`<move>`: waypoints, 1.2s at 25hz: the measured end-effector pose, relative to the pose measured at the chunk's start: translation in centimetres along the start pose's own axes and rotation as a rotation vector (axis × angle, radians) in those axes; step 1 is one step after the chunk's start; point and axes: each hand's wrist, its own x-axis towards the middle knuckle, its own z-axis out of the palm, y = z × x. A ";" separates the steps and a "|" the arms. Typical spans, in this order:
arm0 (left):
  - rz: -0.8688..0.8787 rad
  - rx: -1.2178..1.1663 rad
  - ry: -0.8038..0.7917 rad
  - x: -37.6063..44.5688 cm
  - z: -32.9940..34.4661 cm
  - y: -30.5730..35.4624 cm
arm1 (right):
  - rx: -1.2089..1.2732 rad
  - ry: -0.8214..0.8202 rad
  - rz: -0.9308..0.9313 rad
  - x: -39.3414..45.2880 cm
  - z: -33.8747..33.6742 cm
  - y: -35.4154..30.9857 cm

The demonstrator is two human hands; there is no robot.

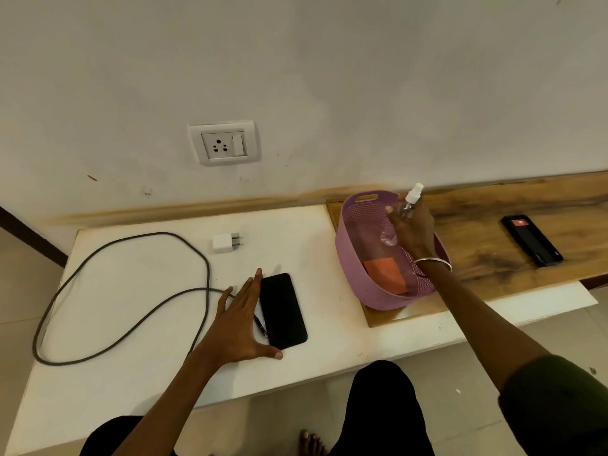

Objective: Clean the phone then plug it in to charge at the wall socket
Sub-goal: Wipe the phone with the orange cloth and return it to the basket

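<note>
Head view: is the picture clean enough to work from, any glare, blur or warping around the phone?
Head view: soft, even light, no glare on the black phone; left hand casts only faint shadows. The clear spray bottle in the right hand looks slightly smeared. Wide-angle warping bows the white table edges and tilts the wall socket.

This looks like a room in a home. A low white table (138, 291) stands against a plain white wall (329, 77) that has some marks on it. A wall socket (223, 144) sits just above the table. The floor has pale tiles (19, 274), and a bare foot (311, 442) rests there.
</note>
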 end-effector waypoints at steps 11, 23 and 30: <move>0.009 -0.006 0.008 -0.1 0.0 0.1 | -0.038 -0.131 0.005 0.1 4.1 1.4; 0.059 0.015 0.075 0.9 -2.3 2.7 | -0.119 -0.234 0.081 0.0 0.2 1.2; 0.219 -0.049 0.376 4.2 -5.1 11.3 | -0.307 -0.306 0.078 0.3 -5.6 1.3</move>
